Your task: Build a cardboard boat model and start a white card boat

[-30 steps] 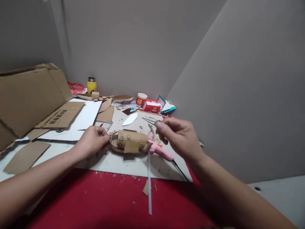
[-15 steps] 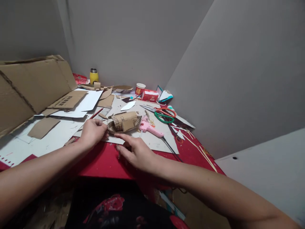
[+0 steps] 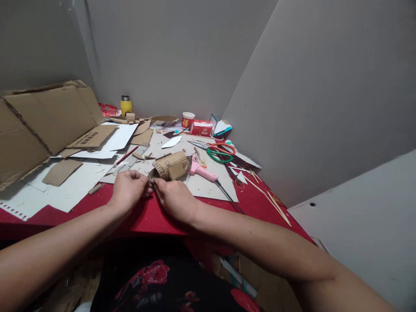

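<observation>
1. Moved closer to the left hand (image 3: pixel 130 190), the right hand (image 3: pixel 177 199) pinches the cardboard model (image 3: pixel 172 166), left of frame centre.
2. Both hands, nearly closed, grip its lower-left end.
3. Forearms (image 3: pixel 243 232) angle inward from lower corners.

Dark-lined brown cardboard model (image 3: pixel 173 166)

Craft workspace (image 3: pixel 256 201), cardboard model (image 3: pixel 173 165), glue gun (image 3: pixel 204 171)

From the cardboard model (image 3: pixel 172 167), a hand could pass at four o'clock over the pale board (image 3: pixel 208 190), but the left hand (image 3: pixel 129 187) blocks eight, the right hand (image 3: pixel 175 197) six, the pink glue gun (image 3: pixel 204 172) three, and the scissors (image 3: pixel 220 153) between two and three.
</observation>
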### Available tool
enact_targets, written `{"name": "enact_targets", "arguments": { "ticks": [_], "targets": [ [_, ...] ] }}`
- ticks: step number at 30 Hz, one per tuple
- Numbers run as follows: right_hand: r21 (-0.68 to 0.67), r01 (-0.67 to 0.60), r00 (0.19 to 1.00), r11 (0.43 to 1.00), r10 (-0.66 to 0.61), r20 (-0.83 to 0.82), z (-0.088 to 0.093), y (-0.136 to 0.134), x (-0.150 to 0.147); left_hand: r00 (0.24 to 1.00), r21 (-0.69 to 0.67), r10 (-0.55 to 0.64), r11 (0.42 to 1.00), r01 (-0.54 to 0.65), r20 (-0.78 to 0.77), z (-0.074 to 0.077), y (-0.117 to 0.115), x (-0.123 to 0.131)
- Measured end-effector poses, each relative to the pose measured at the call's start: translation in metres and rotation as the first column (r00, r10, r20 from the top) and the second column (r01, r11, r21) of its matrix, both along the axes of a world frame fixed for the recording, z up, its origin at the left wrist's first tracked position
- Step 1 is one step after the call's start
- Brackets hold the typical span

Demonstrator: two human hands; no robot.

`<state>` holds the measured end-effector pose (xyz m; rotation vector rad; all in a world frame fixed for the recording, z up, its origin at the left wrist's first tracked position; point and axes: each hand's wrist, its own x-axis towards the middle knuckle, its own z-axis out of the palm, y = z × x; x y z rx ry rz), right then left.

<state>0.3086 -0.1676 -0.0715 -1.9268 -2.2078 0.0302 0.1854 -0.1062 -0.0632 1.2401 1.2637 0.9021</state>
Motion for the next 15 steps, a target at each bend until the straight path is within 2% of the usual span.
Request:
{"name": "enact_targets", "arguments": {
  "ticks": [6, 10, 15],
  "targets": [
    [0.035, -0.026, 0.999, 0.999, 0.024, 0.039, -0.004, -0.001, 0.001, 0.999, -0.034, -0.042, 0.999, 0.042, -0.01, 0.003, -0.004, -0.006],
    [0.056, -0.024, 0.999, 0.998, 0.023, 0.023, -0.003, -0.002, 0.003, 0.995, 0.019, -0.09, 0.996, 0.091, -0.051, 0.004, -0.001, -0.013],
    [0.009, -0.006, 1.0, 1.0, 0.005, 0.031, 0.0, -0.003, 0.002, 0.984, 0.069, -0.152, 0.985, 0.159, -0.096, 0.001, 0.0, -0.018]
  ]
}}
